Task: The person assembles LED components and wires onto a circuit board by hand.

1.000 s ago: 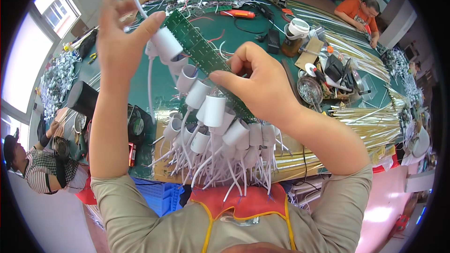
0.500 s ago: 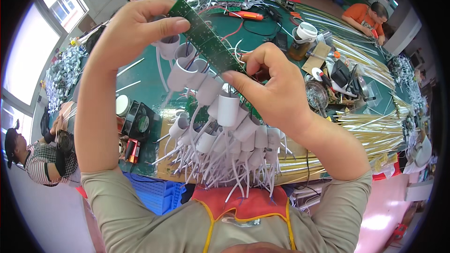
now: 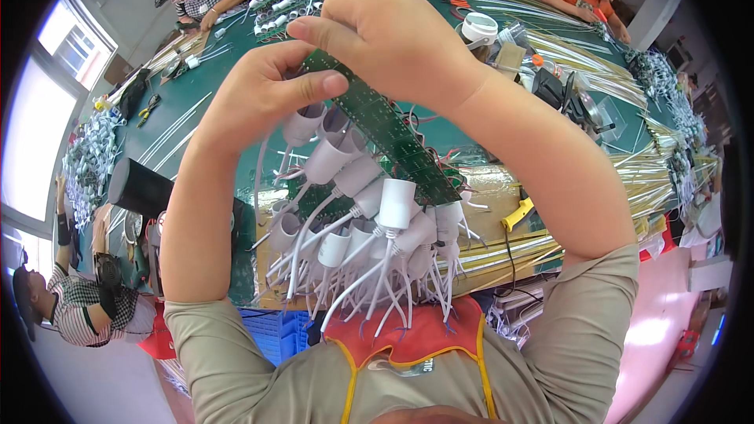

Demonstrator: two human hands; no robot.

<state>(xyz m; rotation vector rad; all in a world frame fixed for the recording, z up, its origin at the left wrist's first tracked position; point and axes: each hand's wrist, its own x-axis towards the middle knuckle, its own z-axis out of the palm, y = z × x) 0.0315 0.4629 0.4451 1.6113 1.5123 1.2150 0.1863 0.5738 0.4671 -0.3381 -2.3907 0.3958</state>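
A long green circuit board strip (image 3: pixel 389 129) slants down to the right above a heap of white cylindrical sockets with cables (image 3: pixel 397 204). My left hand (image 3: pixel 263 94) pinches its upper end between thumb and fingers. Close by, my right hand (image 3: pixel 385 43) is closed over that same end, thumb and curled fingers together. What is between those fingers, if anything, I cannot make out. The board's lower end rests on or just over the sockets. Thin wires show along its far side.
A yellow-handled tool (image 3: pixel 518 213) with a black cord lies right of the heap. A black cylinder (image 3: pixel 140 188) stands left of my left forearm. More sockets (image 3: pixel 290 4) are piled at the back. Co-workers sit around the green table (image 3: pixel 177 137); bundled strips (image 3: pixel 597 86) lie far right.
My right hand has left the board's lower end and moved up and left to the end held by my left hand. The board's lower end has dropped toward the sockets. The view has shifted.
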